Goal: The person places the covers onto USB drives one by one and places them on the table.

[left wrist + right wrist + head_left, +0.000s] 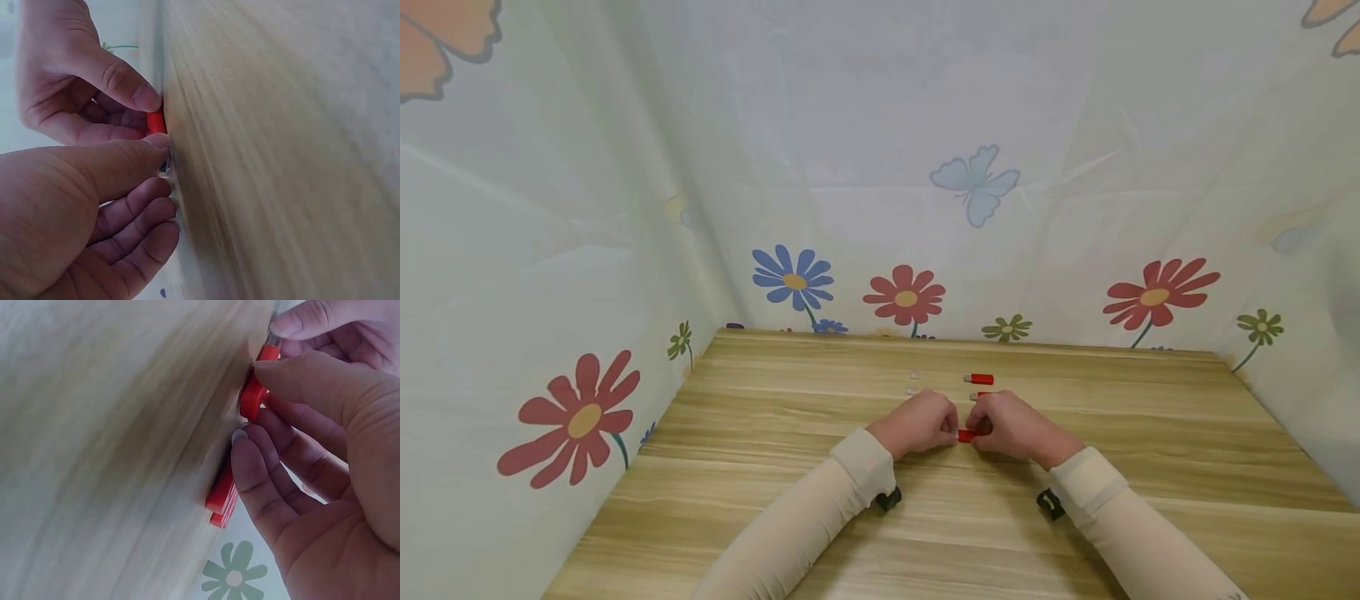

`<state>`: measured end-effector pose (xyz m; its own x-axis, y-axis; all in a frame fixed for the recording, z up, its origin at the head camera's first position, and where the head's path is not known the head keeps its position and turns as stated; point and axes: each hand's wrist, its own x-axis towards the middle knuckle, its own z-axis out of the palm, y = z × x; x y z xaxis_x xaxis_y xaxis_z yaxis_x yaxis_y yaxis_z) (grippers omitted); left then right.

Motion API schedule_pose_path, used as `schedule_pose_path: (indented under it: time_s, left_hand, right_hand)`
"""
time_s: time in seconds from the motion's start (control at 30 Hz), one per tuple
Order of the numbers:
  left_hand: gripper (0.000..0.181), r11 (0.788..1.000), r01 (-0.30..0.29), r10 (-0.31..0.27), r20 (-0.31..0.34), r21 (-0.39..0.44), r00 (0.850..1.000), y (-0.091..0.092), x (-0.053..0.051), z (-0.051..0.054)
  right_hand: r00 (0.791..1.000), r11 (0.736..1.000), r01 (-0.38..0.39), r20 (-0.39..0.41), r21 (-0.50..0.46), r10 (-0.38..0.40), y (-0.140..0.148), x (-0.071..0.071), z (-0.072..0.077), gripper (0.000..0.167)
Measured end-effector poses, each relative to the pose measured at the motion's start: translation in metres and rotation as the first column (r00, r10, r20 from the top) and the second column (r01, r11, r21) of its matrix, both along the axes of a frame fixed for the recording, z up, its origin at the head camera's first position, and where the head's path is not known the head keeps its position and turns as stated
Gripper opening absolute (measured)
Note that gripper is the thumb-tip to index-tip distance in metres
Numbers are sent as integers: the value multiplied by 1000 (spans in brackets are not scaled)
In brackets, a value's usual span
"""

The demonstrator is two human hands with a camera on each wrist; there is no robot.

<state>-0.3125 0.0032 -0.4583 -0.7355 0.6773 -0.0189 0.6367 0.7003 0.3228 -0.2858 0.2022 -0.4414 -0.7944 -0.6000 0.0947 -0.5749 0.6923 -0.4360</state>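
Just above the table, both hands meet at a red USB flash drive [966, 435]. My right hand [1015, 425] pinches its red body [253, 394] between thumb and fingers. At the other end, my left hand [921, 421] pinches what looks like the clear cap over the metal plug, mostly hidden by the thumb and fingers. Beyond the right hand lie two more red flash drives, a far one [982, 379] and a nearer one [981, 396] partly covered by that hand. Two small clear caps, one farther [914, 375] and one nearer [912, 391], lie to their left.
The wooden table [790, 392] reaches back to a white curtain [850, 167] printed with flowers and a butterfly. Curtain also hangs at the left and right sides. A small black piece sits under each wrist.
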Motion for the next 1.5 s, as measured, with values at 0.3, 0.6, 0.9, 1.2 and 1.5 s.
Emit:
schedule_pose_path:
  time_s: [0.3, 0.6, 0.9, 1.2, 1.5]
  left_hand:
    - [14, 999, -23, 23, -1, 23, 1000, -18, -7, -1]
    - [17, 998, -52, 55, -101, 35, 993, -41, -16, 15]
    - [12, 995, -46, 29, -178, -93, 984, -55, -25, 12]
    - [35, 995, -43, 27, -158, -95, 987, -56, -28, 6]
    - [39, 995, -47, 33, -147, -92, 989, -55, -33, 4]
  right_hand:
    - [997, 999, 40, -72, 7, -40, 6, -2, 5, 8]
    - [991, 997, 64, -120, 33, -59, 11, -6, 11, 6]
    - [985, 985, 101, -156, 139, -79, 14, -11, 10, 8]
    - [991, 979, 90, -113, 182, -70, 15, -18, 5, 6]
    - [993, 977, 105, -73, 186, -93, 17, -21, 3, 7]
